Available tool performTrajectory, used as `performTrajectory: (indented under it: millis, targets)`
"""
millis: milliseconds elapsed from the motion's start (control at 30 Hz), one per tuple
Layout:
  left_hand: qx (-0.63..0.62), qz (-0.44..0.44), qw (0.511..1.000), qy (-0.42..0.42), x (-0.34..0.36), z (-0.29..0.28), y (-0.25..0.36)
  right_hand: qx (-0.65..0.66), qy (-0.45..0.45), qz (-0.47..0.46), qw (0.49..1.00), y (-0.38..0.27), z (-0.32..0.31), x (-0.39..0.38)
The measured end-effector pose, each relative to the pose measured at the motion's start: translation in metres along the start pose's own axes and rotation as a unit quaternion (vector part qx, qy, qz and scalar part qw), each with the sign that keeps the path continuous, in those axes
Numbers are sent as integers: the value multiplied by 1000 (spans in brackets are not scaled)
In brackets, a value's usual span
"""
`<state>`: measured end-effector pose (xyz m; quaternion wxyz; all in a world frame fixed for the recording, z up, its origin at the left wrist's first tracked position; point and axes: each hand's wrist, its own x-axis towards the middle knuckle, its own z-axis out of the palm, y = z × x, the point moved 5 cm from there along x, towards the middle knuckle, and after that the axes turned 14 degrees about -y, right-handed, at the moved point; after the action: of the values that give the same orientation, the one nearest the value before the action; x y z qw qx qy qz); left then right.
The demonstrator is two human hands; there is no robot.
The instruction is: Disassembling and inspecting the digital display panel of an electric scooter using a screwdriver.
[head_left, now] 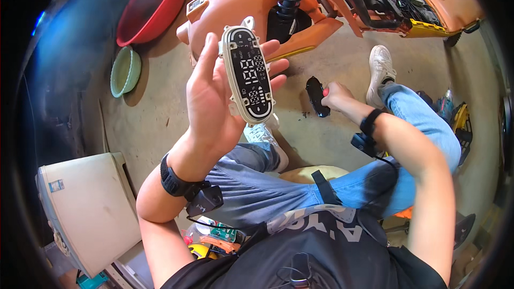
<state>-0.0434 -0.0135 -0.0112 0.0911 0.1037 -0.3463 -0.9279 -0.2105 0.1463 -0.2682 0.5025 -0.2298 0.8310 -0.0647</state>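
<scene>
An oval digital dashboard display [248, 75] with a black face and a pale plastic rim is held up in my left hand [206, 93]. The thumb lies along its left side, and the other fingers reach out behind its right edge. Down by the floor, my right hand [338, 97] is closed, with a small red bit [325, 92] showing at its fingers. What that hand grips is mostly hidden. Right beside those fingers is a glossy black oval cover [317, 96]; I cannot tell whether they touch it.
An orange scooter body [241, 5] with a black coil spring [293, 0] stands ahead. At the far left are a red basin [152, 8] and a green basin [126, 72]. A pale storage box [88, 208] stands at my left, and tools [460, 123] lie at the right.
</scene>
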Motion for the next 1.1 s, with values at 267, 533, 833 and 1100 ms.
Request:
performTrajectory:
  millis: [267, 533, 833, 1100]
  targets:
    - [11, -29, 996, 85, 2, -10, -3, 29, 48, 48, 997, 48, 38, 106]
    - [9, -59, 993, 100, 6, -12, -1, -8, -5, -22, 1000, 47, 63, 150]
    - [-36, -60, 997, 38, 12, -4, -3, 7, 0, -65, 998, 38, 43, 135]
    - [-41, -39, 998, -25, 4, 4, -5, 84, 20, -181, 980, -50, -39, 0]
